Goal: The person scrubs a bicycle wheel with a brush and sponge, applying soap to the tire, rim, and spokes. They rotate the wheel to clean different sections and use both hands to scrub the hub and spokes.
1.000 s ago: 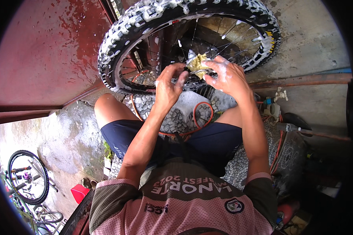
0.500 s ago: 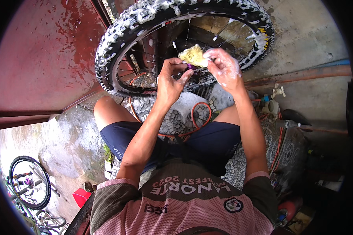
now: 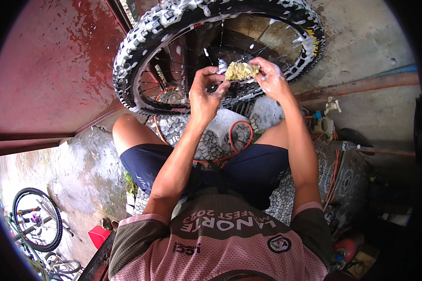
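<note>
Okay, yellow sponge [image 3: 240, 71] is up by the hub [image 3: 222, 66] of the foamy wheel [image 3: 125, 70], overlapping the spokes in view; can't tell if it touches them. Long axis runs roughly sideways across me, one end pointing at my left hand [image 3: 204, 96], the other at my right hand [image 3: 273, 82] and tipped slightly away from me. Right thumb and fingers pinch that end, suds on the skin. Left thumb and fingers are curved and parted beside the other end; can't tell whether they grip the sponge's edge or the hub, or nothing. Risks, my guess: soapy skin could let the sponge slip, since the right pinch only has one end; rough sponge could snag on a spoke; wheel could roll or tip if neither hand steadies it. Below: orange hose [image 3: 231, 136] looped on pebbled floor [image 3: 211, 147]. Red panel [image 3: 47, 61] left, tap [image 3: 332, 106] right.
</note>
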